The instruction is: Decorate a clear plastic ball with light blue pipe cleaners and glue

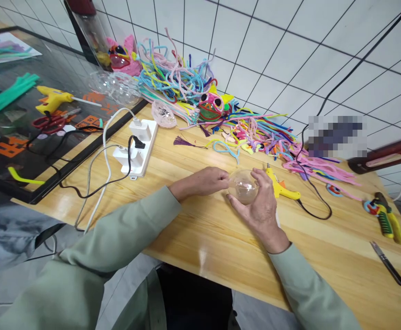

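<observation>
A clear plastic ball or half-shell is held over the wooden table. My right hand curves round its right side, with the thumb below and the fingers above. At its left edge my left hand is closed in a fist, knuckles against or very near the plastic. Whatever the left fingers pinch is hidden. Just behind my right hand lies a yellow glue gun with a black cord. A purple tassel and a loop of light blue pipe cleaner lie beyond my left hand.
Piles of coloured pipe cleaners line the tiled wall, with a pink fish-like craft figure among them. A white power strip with cables stands left. Pliers and a utility knife lie right. Another glue gun lies on the dark table.
</observation>
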`<action>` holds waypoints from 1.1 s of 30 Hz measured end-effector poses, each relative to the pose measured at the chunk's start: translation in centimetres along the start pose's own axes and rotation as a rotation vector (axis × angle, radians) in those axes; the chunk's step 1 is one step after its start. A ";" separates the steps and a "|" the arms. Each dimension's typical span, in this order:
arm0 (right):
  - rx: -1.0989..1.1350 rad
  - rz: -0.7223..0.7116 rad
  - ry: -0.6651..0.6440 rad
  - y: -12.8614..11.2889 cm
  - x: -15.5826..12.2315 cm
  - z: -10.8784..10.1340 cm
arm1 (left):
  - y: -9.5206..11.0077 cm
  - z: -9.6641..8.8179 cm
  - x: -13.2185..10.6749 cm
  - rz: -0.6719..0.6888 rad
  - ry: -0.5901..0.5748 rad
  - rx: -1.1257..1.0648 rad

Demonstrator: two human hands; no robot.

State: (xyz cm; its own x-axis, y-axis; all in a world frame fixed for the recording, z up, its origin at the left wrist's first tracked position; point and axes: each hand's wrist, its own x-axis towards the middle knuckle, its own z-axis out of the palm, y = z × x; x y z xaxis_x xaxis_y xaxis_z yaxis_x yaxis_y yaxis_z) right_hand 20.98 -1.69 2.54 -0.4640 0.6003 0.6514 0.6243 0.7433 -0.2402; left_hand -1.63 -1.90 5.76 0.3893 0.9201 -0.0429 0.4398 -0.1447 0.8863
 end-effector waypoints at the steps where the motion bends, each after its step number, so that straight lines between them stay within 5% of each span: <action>1: 0.005 0.005 0.000 0.0 0.0 0.0 | 0.0 -0.2 -0.1 0.007 -0.033 -0.007; 10: 0.061 0.050 -0.013 -0.6 0.0 -0.1 | -0.6 -0.7 -0.4 0.104 -0.127 0.161; 16: 0.062 0.072 -0.021 -1.0 0.0 0.1 | -1.2 0.2 -0.1 0.031 -0.042 0.263; 23: 0.124 0.131 0.006 -0.4 0.0 0.0 | -0.5 1.0 0.5 -0.032 0.041 0.152; 33: 0.137 0.095 0.009 0.6 0.1 -0.1 | 0.2 -0.8 -0.2 -0.009 -0.117 -0.096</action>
State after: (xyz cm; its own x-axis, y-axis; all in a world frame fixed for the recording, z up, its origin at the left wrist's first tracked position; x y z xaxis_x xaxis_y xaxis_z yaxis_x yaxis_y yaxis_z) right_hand 21.38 -1.26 2.58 -0.4004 0.6678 0.6275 0.5737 0.7166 -0.3966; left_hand -2.28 -1.83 6.30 0.4800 0.8716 -0.0996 0.3668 -0.0962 0.9253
